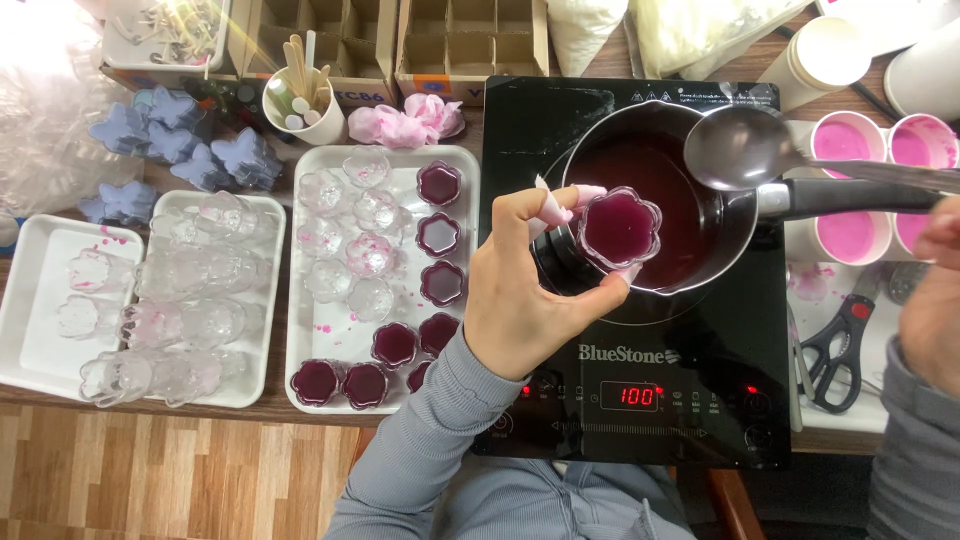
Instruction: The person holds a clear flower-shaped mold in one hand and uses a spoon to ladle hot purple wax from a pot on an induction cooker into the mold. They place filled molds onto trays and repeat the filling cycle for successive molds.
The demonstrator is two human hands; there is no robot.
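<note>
**Holding a full little cup over the pot**

Your left hand (525, 290) pinches the clear flower-shaped cup of dark purple liquid (620, 228) over the black pot (650, 190), so drips fall back in. Your right hand (935, 290) grips the big metal spoon (745, 150). White trays (465, 160) sit on the wooden table (160, 412).

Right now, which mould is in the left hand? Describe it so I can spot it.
Find the black cooktop and the pan of dark liquid on it. Over the pan's rim, the left hand holds a clear flower-shaped mould, full of purple; the other filled moulds sit on a tray.
</note>
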